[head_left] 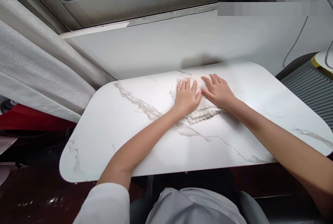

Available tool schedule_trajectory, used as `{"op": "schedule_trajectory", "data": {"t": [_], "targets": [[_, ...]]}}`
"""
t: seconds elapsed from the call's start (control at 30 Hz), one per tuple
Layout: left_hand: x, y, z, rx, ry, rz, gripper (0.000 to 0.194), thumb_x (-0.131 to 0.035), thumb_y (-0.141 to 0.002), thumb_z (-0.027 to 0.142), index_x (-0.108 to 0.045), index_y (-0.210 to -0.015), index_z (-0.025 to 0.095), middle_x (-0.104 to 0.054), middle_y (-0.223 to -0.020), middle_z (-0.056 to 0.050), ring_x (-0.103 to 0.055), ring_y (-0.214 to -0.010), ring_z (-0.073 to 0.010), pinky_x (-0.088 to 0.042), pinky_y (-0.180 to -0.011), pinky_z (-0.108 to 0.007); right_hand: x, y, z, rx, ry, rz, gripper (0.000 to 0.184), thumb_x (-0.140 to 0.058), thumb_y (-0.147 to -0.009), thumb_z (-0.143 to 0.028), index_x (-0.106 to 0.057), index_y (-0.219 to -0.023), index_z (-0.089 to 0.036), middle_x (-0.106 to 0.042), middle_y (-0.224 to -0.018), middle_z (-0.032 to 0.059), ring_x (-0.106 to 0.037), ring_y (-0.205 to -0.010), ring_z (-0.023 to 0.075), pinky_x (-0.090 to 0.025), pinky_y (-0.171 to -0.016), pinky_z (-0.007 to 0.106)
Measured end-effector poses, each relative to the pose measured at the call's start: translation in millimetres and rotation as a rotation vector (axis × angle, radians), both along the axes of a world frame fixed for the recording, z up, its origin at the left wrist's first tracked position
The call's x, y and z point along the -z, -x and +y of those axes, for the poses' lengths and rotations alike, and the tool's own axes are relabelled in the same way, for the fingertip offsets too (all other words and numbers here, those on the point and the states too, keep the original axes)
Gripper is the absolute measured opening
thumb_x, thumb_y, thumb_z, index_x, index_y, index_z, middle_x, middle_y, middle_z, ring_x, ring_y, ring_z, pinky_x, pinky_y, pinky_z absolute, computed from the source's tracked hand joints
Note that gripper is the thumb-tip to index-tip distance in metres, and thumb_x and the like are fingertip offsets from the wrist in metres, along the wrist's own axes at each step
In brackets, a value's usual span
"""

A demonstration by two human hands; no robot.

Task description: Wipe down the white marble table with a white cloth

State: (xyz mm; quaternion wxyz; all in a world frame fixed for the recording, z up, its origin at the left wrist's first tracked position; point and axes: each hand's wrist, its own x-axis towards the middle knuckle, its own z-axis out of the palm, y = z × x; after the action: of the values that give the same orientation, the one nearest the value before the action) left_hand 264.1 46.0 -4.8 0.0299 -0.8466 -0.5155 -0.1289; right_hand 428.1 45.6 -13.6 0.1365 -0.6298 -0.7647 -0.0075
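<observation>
I see both palms flat, fingers spread: left hand (186, 96) and right hand (218, 91) pressing a folded white towel (200, 110), center frame on the marble table (109, 127). Looks soft, light, floppy; I'd pinch its scalloped near edge.

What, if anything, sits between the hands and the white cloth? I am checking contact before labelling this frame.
Nothing visible does. The left hand and the right hand both lie flat, palms down, directly on the white cloth, which rests on the marble table.
</observation>
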Motion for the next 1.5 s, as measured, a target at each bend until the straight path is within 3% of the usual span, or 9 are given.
{"op": "schedule_trajectory", "data": {"t": [0.2, 0.37, 0.7, 0.9, 1.13, 1.27, 1.5], "targets": [[-2.9, 1.9, -55.3, 0.075, 0.013, 0.034, 0.054, -0.033, -0.101, 0.039, -0.041, -0.146, 0.009, -0.044, -0.150, -0.022, -0.039, -0.140, -0.0348, -0.028, -0.117, -0.052, -7.7, 4.2, -66.6, 0.054, 0.050, -0.057, 0.062, -0.025, -0.099, -0.047, -0.038, -0.149, -0.013, -0.035, -0.153, 0.0208, -0.028, -0.145, 0.0374, -0.030, -0.112, 0.053], [-4.0, 3.9, -88.6, 0.125, 0.006, 0.059, 0.057, -0.033, -0.101, 0.040, -0.039, -0.147, 0.007, -0.043, -0.150, -0.024, -0.038, -0.140, -0.0379, -0.028, -0.116, -0.055, -9.5, 6.1, -106.6, 0.063, 0.038, -0.048, 0.062, -0.026, -0.099, -0.046, -0.039, -0.148, -0.012, -0.036, -0.153, 0.0221, -0.028, -0.145, 0.0386, -0.031, -0.112, 0.055], [-18.2, 18.4, -141.5, 0.200, 0.075, 0.136, 0.060, -0.031, -0.098, 0.036, -0.039, -0.147, 0.002, -0.040, -0.150, -0.028, -0.038, -0.140, -0.0416, -0.031, -0.115, -0.059, 0.8, 18.4, -158.6, 0.050, -0.064, 0.028, 0.061, -0.029, -0.096, -0.047, -0.041, -0.148, -0.018, -0.039, -0.151, 0.0219, -0.027, -0.145, 0.0394, -0.035, -0.108, 0.062], [-27.7, 28.4, -167.0, 0.084, 0.172, 0.205, 0.058, -0.045, -0.092, 0.029, -0.045, -0.144, 0.002, -0.043, -0.148, -0.027, -0.041, -0.139, -0.0409, -0.035, -0.115, -0.056, -3.5, 46.3, -173.8, 0.010, -0.050, 0.053, 0.058, -0.031, -0.095, -0.044, -0.043, -0.147, -0.021, -0.039, -0.153, 0.0175, -0.027, -0.146, 0.0366, -0.034, -0.110, 0.060], [-39.5, 36.6, -165.1, 0.017, 0.229, 0.338, 0.060, -0.052, -0.088, 0.024, -0.045, -0.142, 0.000, -0.040, -0.146, -0.033, -0.043, -0.136, -0.0460, -0.046, -0.101, -0.061, -5.7, 64.5, -168.0, -0.006, 0.003, 0.053, 0.056, -0.030, -0.096, -0.042, -0.045, -0.146, -0.020, -0.031, -0.158, 0.0164, -0.022, -0.148, 0.0355, -0.032, -0.112, 0.061], [-44.1, 38.7, -156.2, 0.032, 0.203, 0.442, 0.057, -0.049, -0.090, 0.024, -0.045, -0.142, 0.002, -0.043, -0.145, -0.032, -0.046, -0.134, -0.0447, -0.050, -0.097, -0.059, -7.9, 69.0, -162.1, -0.028, -0.008, 0.021, 0.056, -0.027, -0.097, -0.038, -0.044, -0.146, -0.016, -0.027, -0.159, 0.0179, -0.018, -0.150, 0.0337, -0.024, -0.115, 0.062], [-45.3, 40.4, -125.9, -0.038, 0.232, 0.339, 0.050, -0.042, -0.094, 0.021, -0.044, -0.141, 0.003, -0.043, -0.147, -0.031, -0.043, -0.137, -0.0429, -0.045, -0.103, -0.057, -9.2, 78.7, -133.8, -0.010, -0.010, -0.001, 0.055, -0.022, -0.099, -0.034, -0.042, -0.146, -0.014, -0.033, -0.157, 0.0179, -0.019, -0.150, 0.0316, -0.018, -0.118, 0.060]]}}
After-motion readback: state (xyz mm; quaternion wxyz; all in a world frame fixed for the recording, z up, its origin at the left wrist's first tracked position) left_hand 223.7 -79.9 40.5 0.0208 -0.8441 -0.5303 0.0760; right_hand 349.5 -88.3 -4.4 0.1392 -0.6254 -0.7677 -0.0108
